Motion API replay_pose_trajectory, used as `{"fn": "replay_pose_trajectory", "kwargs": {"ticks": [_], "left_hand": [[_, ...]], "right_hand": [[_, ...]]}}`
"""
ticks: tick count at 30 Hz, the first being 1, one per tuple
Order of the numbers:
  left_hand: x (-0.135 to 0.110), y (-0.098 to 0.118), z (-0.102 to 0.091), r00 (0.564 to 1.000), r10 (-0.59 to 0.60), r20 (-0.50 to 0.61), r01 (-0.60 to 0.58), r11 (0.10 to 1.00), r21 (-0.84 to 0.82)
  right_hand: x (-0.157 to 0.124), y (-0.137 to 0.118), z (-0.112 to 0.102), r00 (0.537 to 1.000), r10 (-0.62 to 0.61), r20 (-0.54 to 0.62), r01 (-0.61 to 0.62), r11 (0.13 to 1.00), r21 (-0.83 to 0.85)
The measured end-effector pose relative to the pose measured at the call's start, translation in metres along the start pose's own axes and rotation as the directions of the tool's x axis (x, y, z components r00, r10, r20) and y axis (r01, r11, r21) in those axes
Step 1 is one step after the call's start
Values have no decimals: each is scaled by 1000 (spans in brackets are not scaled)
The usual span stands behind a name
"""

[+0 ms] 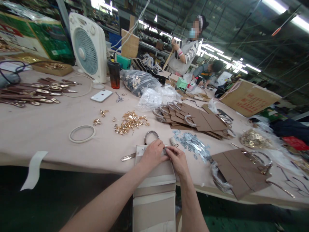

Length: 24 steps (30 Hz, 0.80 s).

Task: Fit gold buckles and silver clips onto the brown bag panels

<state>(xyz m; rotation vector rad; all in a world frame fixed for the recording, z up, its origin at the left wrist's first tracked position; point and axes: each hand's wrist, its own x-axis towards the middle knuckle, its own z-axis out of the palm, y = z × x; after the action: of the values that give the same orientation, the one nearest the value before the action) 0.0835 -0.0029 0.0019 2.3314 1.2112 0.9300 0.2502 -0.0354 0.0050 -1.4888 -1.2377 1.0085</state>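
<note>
A beige and cream bag panel (154, 211) lies over the table's front edge and hangs down toward me. At its top is a curved, film-wrapped handle (151, 132), and a strap with a metal tip (128, 157) sticks out to the left. My left hand (154, 154) is closed on the panel's upper part, fingers bunched near its right edge. Meeting it there, my right hand (178, 159) pinches with thumb and forefinger on something small, largely hidden by the fingertips. Gold metal fasteners (131, 122) and flat silver plates (193, 145) lie in piles beyond my hands.
Brown bag panels (198, 117) are stacked behind the silver plates; another brown bag (241, 170) lies right. A tape roll (82, 133), phone (101, 95), tumbler (114, 75) and fan (88, 48) stand or lie left. Across the table stands a person (185, 53) in a mask.
</note>
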Motion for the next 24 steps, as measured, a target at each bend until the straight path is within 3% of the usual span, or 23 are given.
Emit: {"fn": "replay_pose_trajectory", "kwargs": {"ticks": [10,24], "left_hand": [[0,0,-1,1000,-3,5,3,1000,-18],[1,-2,0,1000,-1,12,2,1000,-15]], "right_hand": [[-1,2,-1,1000,-10,12,10,999,-31],[-5,0,8,995,-63,-76,56,995,-88]]}}
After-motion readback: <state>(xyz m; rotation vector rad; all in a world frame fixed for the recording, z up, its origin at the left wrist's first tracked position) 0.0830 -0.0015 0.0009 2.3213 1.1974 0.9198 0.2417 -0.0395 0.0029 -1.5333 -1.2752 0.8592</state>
